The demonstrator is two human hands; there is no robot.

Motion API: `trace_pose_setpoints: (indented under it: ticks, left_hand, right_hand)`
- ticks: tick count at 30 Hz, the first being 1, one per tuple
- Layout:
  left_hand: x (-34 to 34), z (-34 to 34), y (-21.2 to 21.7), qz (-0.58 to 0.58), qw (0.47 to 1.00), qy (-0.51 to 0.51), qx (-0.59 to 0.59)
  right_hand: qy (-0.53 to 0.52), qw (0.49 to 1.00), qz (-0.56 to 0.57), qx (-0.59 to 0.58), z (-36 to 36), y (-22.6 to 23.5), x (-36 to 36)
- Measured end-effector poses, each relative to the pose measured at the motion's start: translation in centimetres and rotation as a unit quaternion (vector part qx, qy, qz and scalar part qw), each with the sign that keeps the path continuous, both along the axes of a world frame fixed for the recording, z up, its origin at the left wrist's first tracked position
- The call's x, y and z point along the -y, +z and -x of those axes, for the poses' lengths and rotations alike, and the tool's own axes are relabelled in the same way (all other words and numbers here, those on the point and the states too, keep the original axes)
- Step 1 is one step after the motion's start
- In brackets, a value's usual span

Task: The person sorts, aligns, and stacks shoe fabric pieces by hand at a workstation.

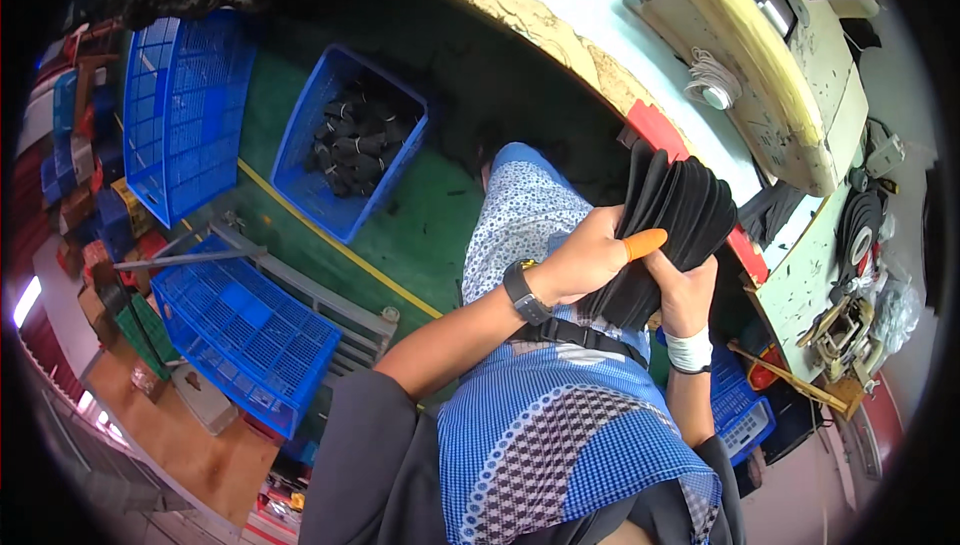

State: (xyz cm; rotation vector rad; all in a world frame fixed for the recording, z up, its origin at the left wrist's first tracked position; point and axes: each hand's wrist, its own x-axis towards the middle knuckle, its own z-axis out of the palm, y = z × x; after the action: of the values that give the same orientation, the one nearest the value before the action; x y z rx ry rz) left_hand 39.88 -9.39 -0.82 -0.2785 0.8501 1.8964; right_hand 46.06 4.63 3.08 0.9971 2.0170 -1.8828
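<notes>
Currently in both hands: a fanned stack of black pieces (688, 207)

Well to the left, one blue mesh crate (190, 115) stands tilted in view above another, a lower crate (245, 330). Next comes a blue bin (308, 213) holding dark tied bundles (358, 145). The left hand (588, 253) is closed on the stack's left side, its orange finger cover (645, 243) lying across the near face. The stack is held up in front of the body, beside the workbench (610, 5), layers spread at the top. The right hand (688, 295) is wrapped around its lower right, fingers mostly hidden. Farthest right sits a pale machine (760, 75).

The step in hand appears to be handling or evening out the layers; the next move seems to call for keeping both holds so none slips.
</notes>
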Motion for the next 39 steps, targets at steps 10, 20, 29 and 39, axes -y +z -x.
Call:
trace_pose_setpoints:
  ticks: [10, 20, 29, 39]
  left_hand:
    - [-0.5, -1.2, -0.8, -0.048, 0.991, 0.003, 0.123]
    - [1.3, -2.3, -1.6, -0.051, 0.986, 0.016, 0.157]
    - [3.7, 0.8, 0.5, -0.078, 0.98, 0.099, 0.151]
    - [2.7, 7.5, 1.2, -0.089, 0.991, -0.053, 0.084]
  right_hand:
    - [-0.112, 0.992, 0.057, 0.009, -2.1, 1.3, -1.2]
    - [0.006, 0.998, -0.018, 0.057, 0.3, 2.0, 1.6]
    - [0.034, 0.999, 0.005, 0.021, 3.8, 0.9, 3.3]
    - [-0.054, 0.994, -0.089, 0.013, 7.0, 1.9, 4.0]
